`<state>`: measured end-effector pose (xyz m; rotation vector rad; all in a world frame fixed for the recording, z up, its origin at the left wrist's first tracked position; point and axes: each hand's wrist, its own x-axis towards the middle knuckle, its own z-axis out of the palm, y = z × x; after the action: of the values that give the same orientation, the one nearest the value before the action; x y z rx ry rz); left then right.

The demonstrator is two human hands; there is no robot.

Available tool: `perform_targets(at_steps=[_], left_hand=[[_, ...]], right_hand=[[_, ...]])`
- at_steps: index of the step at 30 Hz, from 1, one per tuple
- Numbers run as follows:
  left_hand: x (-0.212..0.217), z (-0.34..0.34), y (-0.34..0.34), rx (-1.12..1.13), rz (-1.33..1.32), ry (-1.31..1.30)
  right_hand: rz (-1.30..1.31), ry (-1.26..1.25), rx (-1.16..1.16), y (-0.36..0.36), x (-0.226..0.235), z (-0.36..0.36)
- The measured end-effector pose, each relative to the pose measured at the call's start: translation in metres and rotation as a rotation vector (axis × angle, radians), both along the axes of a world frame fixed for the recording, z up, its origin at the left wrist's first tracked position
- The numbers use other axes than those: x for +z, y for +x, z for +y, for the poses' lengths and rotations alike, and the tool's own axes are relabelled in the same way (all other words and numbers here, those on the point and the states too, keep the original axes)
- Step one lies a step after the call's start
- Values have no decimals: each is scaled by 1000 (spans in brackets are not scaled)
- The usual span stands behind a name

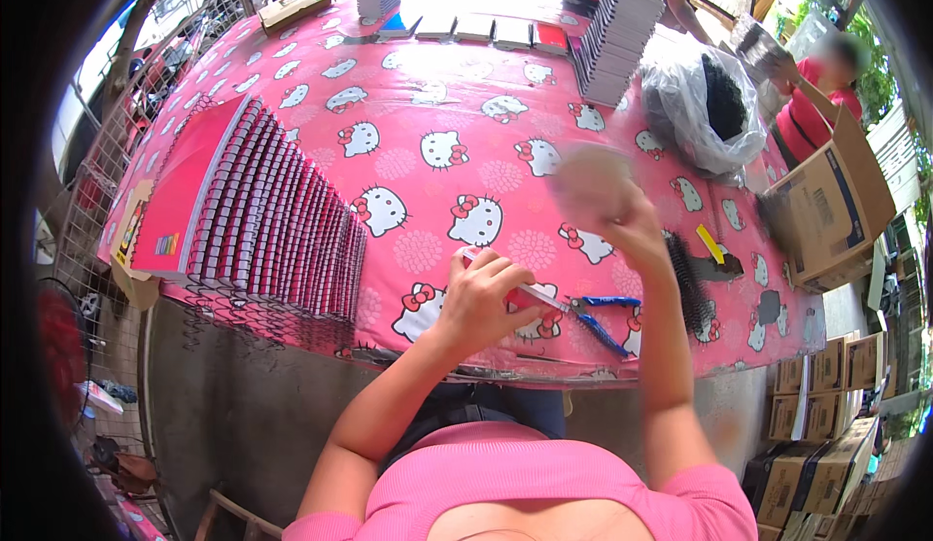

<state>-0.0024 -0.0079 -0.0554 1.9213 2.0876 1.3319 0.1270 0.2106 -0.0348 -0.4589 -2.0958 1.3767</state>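
My left hand (486, 298) is closed on a thin pink-edged notebook (536, 296), seen nearly edge-on near the front of the table. Raised to its right, my right hand (637, 235) grips a roundish brown object (591, 183), too smeared by motion to tell its kind. Cutting pliers with blue handles (604, 325) lie just right of the notebook, below my right wrist. Beyond that forearm, partly hidden by it, are black spiral binding coils (688, 288). A tall stack of red spiral notebooks (262, 210) stands at the left, loose wire ends hanging from its near side.
The table has a pink cat-print cover (418, 162). Farther back stand stacks of notebooks (612, 40) and a plastic bag of black coils (705, 108). An open cardboard box (831, 206) is at the right edge. Two other people in pink work across the table.
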Motion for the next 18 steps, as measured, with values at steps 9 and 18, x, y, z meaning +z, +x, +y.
perform_targets(at_steps=[9,18], left_hand=[[-5,3,1,39,-41,13],[5,3,-1,7,-113,-8]], right_hand=[[-300,363,131,83,-39,-12],[-240,116,120,45,11,-42]])
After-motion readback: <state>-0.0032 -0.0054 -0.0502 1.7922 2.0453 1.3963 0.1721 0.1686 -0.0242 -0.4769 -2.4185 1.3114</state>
